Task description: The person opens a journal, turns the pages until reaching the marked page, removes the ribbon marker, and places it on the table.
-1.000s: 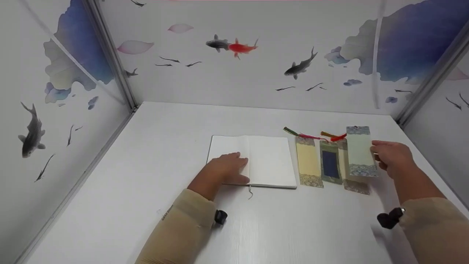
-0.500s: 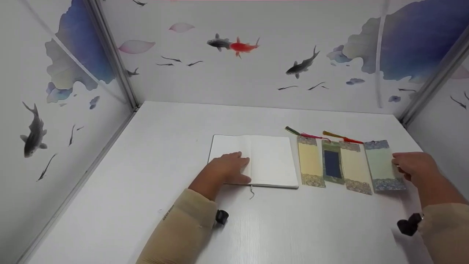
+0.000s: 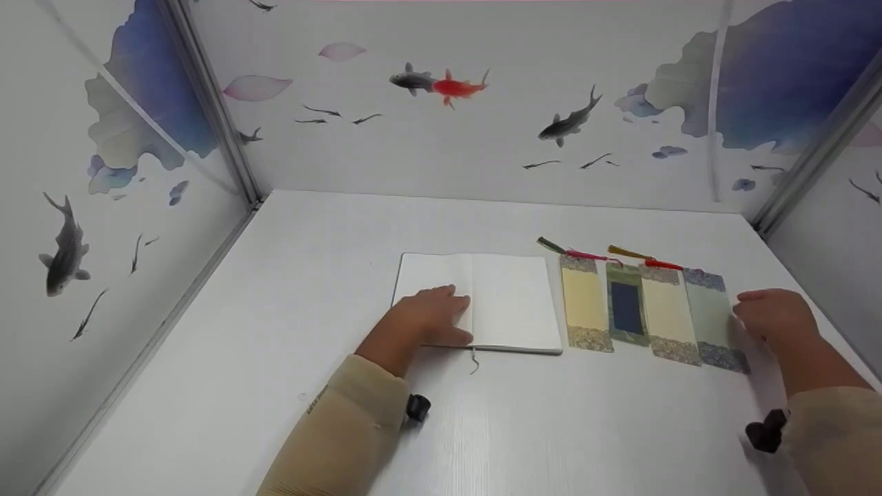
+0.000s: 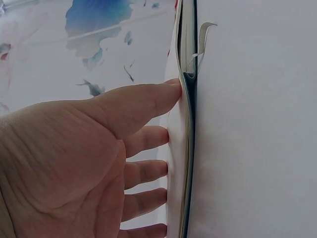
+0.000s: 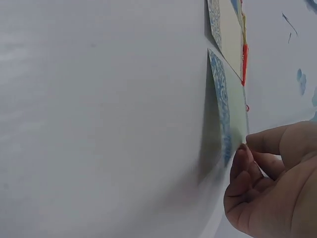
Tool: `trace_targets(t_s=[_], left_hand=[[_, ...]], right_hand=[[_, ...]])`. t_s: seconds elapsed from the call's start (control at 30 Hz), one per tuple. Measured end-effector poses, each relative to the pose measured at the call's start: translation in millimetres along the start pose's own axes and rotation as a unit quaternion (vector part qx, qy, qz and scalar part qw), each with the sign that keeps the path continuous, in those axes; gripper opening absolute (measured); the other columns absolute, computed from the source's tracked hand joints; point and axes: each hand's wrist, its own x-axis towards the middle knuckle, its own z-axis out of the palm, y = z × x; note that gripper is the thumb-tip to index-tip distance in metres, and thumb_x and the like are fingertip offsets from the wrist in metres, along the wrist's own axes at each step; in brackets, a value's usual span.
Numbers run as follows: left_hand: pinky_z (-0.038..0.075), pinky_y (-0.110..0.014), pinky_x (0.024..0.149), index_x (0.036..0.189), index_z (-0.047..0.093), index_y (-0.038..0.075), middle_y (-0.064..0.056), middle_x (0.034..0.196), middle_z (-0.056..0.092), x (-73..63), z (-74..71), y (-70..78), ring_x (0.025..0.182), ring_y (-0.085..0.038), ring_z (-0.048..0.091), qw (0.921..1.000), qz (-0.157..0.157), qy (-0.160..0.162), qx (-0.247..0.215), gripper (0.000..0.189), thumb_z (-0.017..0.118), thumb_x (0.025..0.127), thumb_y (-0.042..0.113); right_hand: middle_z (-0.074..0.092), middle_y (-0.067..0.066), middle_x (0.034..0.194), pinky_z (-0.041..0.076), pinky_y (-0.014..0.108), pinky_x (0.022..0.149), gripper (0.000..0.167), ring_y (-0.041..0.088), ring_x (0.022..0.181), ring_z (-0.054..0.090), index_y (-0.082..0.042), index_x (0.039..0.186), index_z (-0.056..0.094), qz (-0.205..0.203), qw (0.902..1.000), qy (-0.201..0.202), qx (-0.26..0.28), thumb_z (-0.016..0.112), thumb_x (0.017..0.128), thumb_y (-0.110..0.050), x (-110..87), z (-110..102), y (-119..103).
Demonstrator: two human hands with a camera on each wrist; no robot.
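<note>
An open notebook (image 3: pixel 511 300) with blank pages lies on the white table. My left hand (image 3: pixel 428 318) rests on its left page with fingers spread; in the left wrist view the fingertips press the page along the notebook's (image 4: pixel 191 114) edge. At the right, my right hand (image 3: pixel 782 318) pinches the right edge of a pale green bookmark (image 3: pixel 710 310) between thumb and finger. This bookmark (image 5: pixel 235 109) has blue patterned bands at its ends, and its near edge stands off the table over a shadow in the right wrist view.
Left of the pale green bookmark lie a cream bookmark (image 3: pixel 668 313), a green-bordered dark blue one (image 3: pixel 626 308) and a yellow one (image 3: pixel 584 296). Red (image 3: pixel 663 264) and pink (image 3: pixel 586 255) tassels lie above them. A ribbon (image 3: pixel 475 362) pokes from the notebook. Painted walls enclose the table.
My right hand has carried the pale green bookmark rightward from over the cream one, then lowered it beside that one. My left hand has stayed on the notebook.
</note>
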Motion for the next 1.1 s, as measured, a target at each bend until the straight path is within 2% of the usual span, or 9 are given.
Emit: trace_targets(t_s=[0.07, 0.1, 0.17, 0.3, 0.53, 0.63, 0.83, 1.0, 1.1], left_hand=[[0.023, -0.054, 0.136, 0.169, 0.034, 0.03, 0.0, 0.181, 0.024, -0.3, -0.8, 0.1, 0.169, -0.026, 0.022, 1.0, -0.004, 0.0, -0.004, 0.08, 0.068, 0.1, 0.053], [0.023, -0.053, 0.136, 0.169, 0.034, 0.03, 0.001, 0.181, 0.024, -0.5, -1.2, 0.0, 0.169, -0.026, 0.022, 1.0, -0.005, 0.0, -0.005, 0.081, 0.068, 0.1, 0.053], [0.022, -0.052, 0.136, 0.169, 0.034, 0.03, 0.001, 0.181, 0.024, -0.7, -1.3, 0.1, 0.169, -0.026, 0.021, 1.0, -0.005, 0.0, -0.008, 0.081, 0.069, 0.1, 0.054], [0.022, -0.052, 0.136, 0.169, 0.034, 0.031, 0.001, 0.181, 0.023, -0.1, -1.0, -1.1, 0.169, -0.026, 0.021, 0.9999, -0.004, -0.002, -0.01, 0.081, 0.069, 0.1, 0.054], [0.022, -0.052, 0.136, 0.169, 0.034, 0.031, 0.001, 0.181, 0.023, -1.1, -1.9, -0.2, 0.169, -0.026, 0.021, 0.9999, -0.005, -0.003, -0.008, 0.081, 0.069, 0.1, 0.054], [0.022, -0.053, 0.136, 0.169, 0.034, 0.03, 0.0, 0.181, 0.023, -2.7, -3.1, 1.2, 0.169, -0.026, 0.021, 0.9999, -0.004, -0.003, -0.01, 0.08, 0.069, 0.101, 0.053], [0.022, -0.053, 0.136, 0.169, 0.035, 0.029, 0.0, 0.181, 0.024, -3.0, -4.0, 3.3, 0.168, -0.026, 0.022, 1.0, -0.003, -0.003, -0.007, 0.079, 0.067, 0.101, 0.052], [0.022, -0.053, 0.136, 0.169, 0.035, 0.029, 0.0, 0.181, 0.024, -1.5, -2.6, 2.5, 0.168, -0.026, 0.023, 1.0, -0.006, -0.002, -0.003, 0.08, 0.068, 0.1, 0.053], [0.022, -0.054, 0.136, 0.169, 0.035, 0.03, 0.0, 0.181, 0.024, -0.3, -1.1, 1.5, 0.168, -0.026, 0.022, 1.0, -0.007, 0.0, 0.0, 0.081, 0.068, 0.1, 0.054]], right_hand=[[0.032, 0.041, 0.164, 0.057, 0.057, 0.098, 0.066, 0.053, 0.131, 0.051, 0.006, 0.161, 0.037, -0.014, 0.9999, 0.007, -0.001, 0.045, 0.109, -0.036, -2.3, 2, -3], [0.032, 0.041, 0.164, 0.054, 0.06, 0.101, 0.07, 0.055, 0.136, 0.045, 0.006, 0.161, 0.036, -0.022, 0.9997, 0.008, 0.001, 0.044, 0.11, -0.041, -3.6, 3, -6], [0.034, 0.04, 0.163, 0.052, 0.064, 0.103, 0.076, 0.055, 0.135, 0.045, 0.006, 0.162, 0.035, -0.039, 0.9991, 0.014, 0.008, 0.044, 0.11, -0.048, -5.8, 7, -13], [0.04, 0.039, 0.16, 0.053, 0.059, 0.095, 0.078, 0.05, 0.128, 0.049, 0.004, 0.161, 0.038, -0.09, 0.9955, 0.028, 0.007, 0.044, 0.11, -0.054, -14.5, 19, -34], [0.05, 0.034, 0.155, 0.051, 0.065, 0.104, 0.074, 0.05, 0.13, 0.052, -0.001, 0.159, 0.046, -0.158, 0.9862, 0.049, -0.002, 0.049, 0.109, -0.055, -40.7, 54, -81], [0.046, 0.032, 0.16, 0.048, 0.07, 0.11, 0.072, 0.053, 0.14, 0.05, -0.006, 0.161, 0.046, -0.187, 0.9812, 0.047, -0.015, 0.054, 0.108, -0.055, -52.8, 68, -101], [0.04, 0.025, 0.169, 0.04, 0.073, 0.118, 0.069, 0.052, 0.156, 0.036, -0.011, 0.158, 0.052, -0.267, 0.9602, 0.064, -0.051, 0.066, 0.104, -0.052, -78.0, 93, -133], [0.043, 0.017, 0.17, 0.044, 0.07, 0.117, 0.064, 0.048, 0.156, 0.038, -0.013, 0.156, 0.056, -0.335, 0.9347, 0.09, -0.077, 0.074, 0.1, -0.041, -95.0, 114, -152], [0.04, 0.012, 0.172, 0.041, 0.07, 0.119, 0.066, 0.045, 0.158, 0.037, -0.018, 0.157, 0.054, -0.356, 0.9262, 0.079, -0.095, 0.076, 0.099, -0.04, -101.5, 126, -161]])
